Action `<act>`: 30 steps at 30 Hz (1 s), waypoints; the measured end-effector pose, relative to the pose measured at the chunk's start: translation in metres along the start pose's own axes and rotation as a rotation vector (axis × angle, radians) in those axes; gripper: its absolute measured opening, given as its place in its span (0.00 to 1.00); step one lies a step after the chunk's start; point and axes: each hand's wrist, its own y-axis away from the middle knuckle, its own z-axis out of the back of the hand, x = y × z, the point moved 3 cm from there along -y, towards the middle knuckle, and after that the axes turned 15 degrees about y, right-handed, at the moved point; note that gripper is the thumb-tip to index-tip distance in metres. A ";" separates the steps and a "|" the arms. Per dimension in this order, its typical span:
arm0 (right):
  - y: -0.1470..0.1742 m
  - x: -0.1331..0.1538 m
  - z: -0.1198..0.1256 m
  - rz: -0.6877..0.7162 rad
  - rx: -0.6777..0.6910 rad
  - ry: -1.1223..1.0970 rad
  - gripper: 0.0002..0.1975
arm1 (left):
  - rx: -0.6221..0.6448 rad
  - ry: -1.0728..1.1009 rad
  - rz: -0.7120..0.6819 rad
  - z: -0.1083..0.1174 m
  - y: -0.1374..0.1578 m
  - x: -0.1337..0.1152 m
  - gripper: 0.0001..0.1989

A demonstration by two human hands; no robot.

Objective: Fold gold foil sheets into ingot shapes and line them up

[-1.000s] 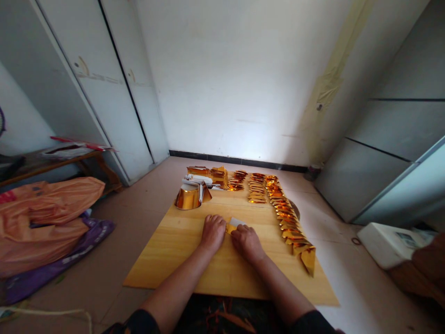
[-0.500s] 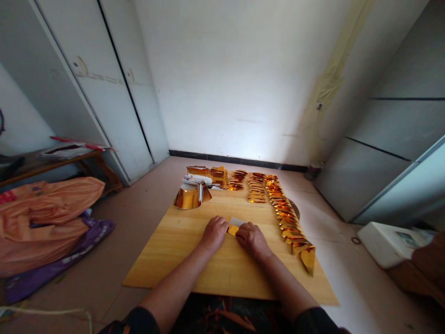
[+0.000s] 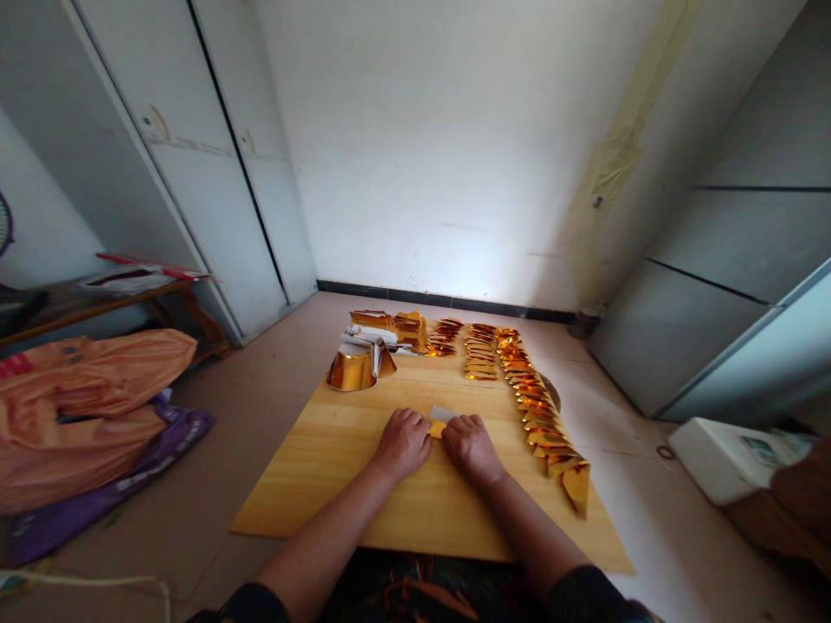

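Note:
Between my hands, low over the wooden board, is a sheet of gold foil paper point(image 3: 437, 428) with a pale section point(image 3: 445, 414) showing behind it. My left hand point(image 3: 405, 439) is closed on its left end, fingers curled. On its right end my right hand point(image 3: 473, 446) is closed too, with the fingertips bent down and hidden from view. Beyond them, a stack of curved gold foil sheets point(image 3: 351, 370) rests at the board's far left. Rows of folded gold foil pieces point(image 3: 481, 350) lie at the back, and a long overlapping row point(image 3: 540, 411) runs down the right side.
The wooden board point(image 3: 299, 484) stands low in front of me. Orange and purple bags point(image 3: 110, 372) lie on the floor at left, near a wooden bench point(image 3: 188, 311). A white box point(image 3: 720, 459) is on the right, beside a grey cabinet point(image 3: 701, 320).
My left hand has turned slightly and come down a little at the paper's left end. Less of the gold strip shows between the hands. The piles and rows stay put.

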 end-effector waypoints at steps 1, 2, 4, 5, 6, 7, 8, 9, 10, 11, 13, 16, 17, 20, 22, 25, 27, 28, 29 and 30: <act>-0.001 -0.001 -0.001 -0.006 -0.003 -0.003 0.10 | -0.003 -0.013 -0.011 0.000 0.000 -0.001 0.04; -0.002 -0.001 -0.002 -0.011 -0.002 -0.008 0.10 | -0.007 -0.030 -0.020 0.000 0.000 -0.001 0.04; -0.003 -0.003 -0.004 -0.025 0.009 -0.023 0.10 | -0.014 -0.071 -0.035 -0.001 -0.001 -0.002 0.05; -0.004 -0.004 -0.003 -0.032 0.020 -0.032 0.10 | -0.018 -0.092 -0.042 -0.002 -0.001 -0.002 0.05; -0.003 -0.004 -0.003 -0.038 0.034 -0.044 0.10 | -0.024 -0.112 -0.048 -0.003 -0.001 -0.002 0.06; -0.003 -0.005 -0.001 -0.046 0.048 -0.060 0.10 | -0.032 -0.127 -0.055 -0.004 -0.002 -0.002 0.07; -0.002 -0.006 0.001 -0.053 0.060 -0.079 0.10 | -0.041 -0.138 -0.059 -0.005 -0.002 -0.002 0.08; -0.001 -0.006 0.003 -0.055 0.067 -0.103 0.08 | -0.049 -0.146 -0.063 -0.005 -0.002 -0.002 0.08; 0.000 -0.007 0.006 -0.053 0.071 -0.128 0.06 | -0.056 -0.152 -0.066 -0.006 -0.001 -0.002 0.08; 0.002 -0.007 0.009 -0.051 0.073 -0.150 0.05 | -0.057 -0.156 -0.066 -0.007 -0.001 -0.001 0.08; 0.004 -0.009 0.012 -0.051 0.083 -0.174 0.07 | -0.049 -0.161 -0.061 -0.007 0.000 -0.001 0.08; 0.005 -0.014 0.010 -0.072 0.102 -0.172 0.07 | -0.022 -0.143 -0.044 -0.006 0.000 0.000 0.08; 0.006 -0.015 0.008 -0.084 0.101 -0.175 0.08 | -0.013 -0.130 -0.036 -0.005 0.000 0.000 0.08; 0.006 -0.021 -0.002 -0.128 0.073 -0.223 0.08 | 0.014 -0.097 -0.012 -0.003 0.001 -0.002 0.09; 0.005 -0.026 -0.007 -0.159 0.050 -0.295 0.07 | 0.030 -0.098 -0.001 -0.002 0.003 -0.004 0.08; 0.004 -0.032 -0.012 -0.179 0.036 -0.411 0.06 | 0.057 -0.122 -0.005 -0.002 0.008 -0.007 0.10; 0.002 -0.035 -0.012 -0.179 0.043 -0.457 0.06 | 0.080 -0.135 -0.008 -0.002 0.011 -0.008 0.11; 0.001 -0.036 -0.012 -0.177 0.050 -0.467 0.06 | 0.089 -0.139 -0.006 -0.002 0.012 -0.008 0.11; -0.001 -0.036 -0.011 -0.177 0.058 -0.470 0.06 | 0.097 -0.142 -0.002 -0.003 0.013 -0.008 0.11; -0.003 -0.037 -0.011 -0.176 0.068 -0.466 0.06 | 0.104 -0.144 0.002 -0.003 0.013 -0.008 0.11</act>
